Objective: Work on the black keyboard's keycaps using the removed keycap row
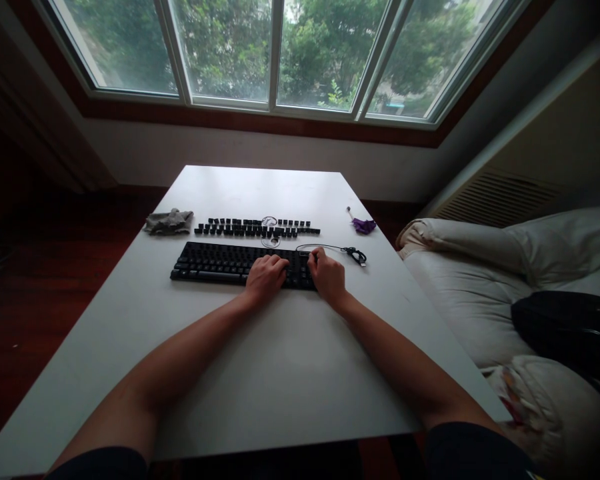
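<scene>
A black computer keyboard [215, 261] lies flat on the white table [280, 373], a little skewed. My left hand [267, 275] rests on its right half, with the fingers bent together and pressed on the keys. Close beside it, my right hand [327, 273] is closed in a pinch over the keyboard's right end. Whatever sits between those fingertips is hidden. Behind the keyboard stand rows of loose black keycaps [240, 231]. Two thin wire loops lie among and below them, one wire loop [270, 242] nearest the keyboard.
A bundled black cable [355, 254] lies right of my right hand. Farther right are a purple cloth [364, 227] and a thin stick-like tool [349, 212]. A crumpled grey cloth [170, 222] sits at the left edge. A cream sofa [460, 293] stands close on the right.
</scene>
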`<state>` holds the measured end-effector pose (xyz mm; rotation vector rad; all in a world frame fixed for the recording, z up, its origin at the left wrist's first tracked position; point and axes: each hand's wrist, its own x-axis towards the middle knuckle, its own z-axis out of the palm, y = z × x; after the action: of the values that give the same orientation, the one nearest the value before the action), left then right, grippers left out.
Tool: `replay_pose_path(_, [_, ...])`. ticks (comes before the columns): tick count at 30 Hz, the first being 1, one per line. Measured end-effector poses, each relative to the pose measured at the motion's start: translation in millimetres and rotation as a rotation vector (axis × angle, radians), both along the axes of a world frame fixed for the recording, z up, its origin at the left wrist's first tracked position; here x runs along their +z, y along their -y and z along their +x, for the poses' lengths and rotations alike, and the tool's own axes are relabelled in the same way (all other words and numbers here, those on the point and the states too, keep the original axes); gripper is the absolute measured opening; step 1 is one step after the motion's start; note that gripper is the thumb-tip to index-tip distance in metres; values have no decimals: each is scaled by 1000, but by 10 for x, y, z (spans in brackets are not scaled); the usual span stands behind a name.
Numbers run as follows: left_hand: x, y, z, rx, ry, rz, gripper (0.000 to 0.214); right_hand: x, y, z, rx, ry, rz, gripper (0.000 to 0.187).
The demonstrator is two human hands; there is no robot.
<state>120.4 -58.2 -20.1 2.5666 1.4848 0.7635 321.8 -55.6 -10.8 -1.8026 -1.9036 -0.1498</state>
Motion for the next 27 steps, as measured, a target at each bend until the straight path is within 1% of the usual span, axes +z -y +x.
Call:
replay_pose_path(6, [-8, -11, -1, -8, -26, 12, 25, -30, -67, 85, -15, -142, 49, 32])
replay_pose_path(11, [-20, -32, -3, -10, -39, 21, 24, -51, -87, 124, 11, -338, 82, 31])
replay_pose_path(14, [-27, -44, -7, -12, -40, 23, 24, -58, -102, 130, 14, -497, 81, 29])
replay_pose_path(19, [-37, -48, -7, -11, -26, 18, 23, -64, -188, 203, -37, -889, 104, 30])
replay_pose_path(22, [-45, -44, -3, -9, -22, 18, 24, -75, -224, 260, -8, -916, 86, 28])
replay_pose_path(27, [-57, -47, 3, -5, -18, 29, 24, -53, -215, 269, 98, -928, 53, 29])
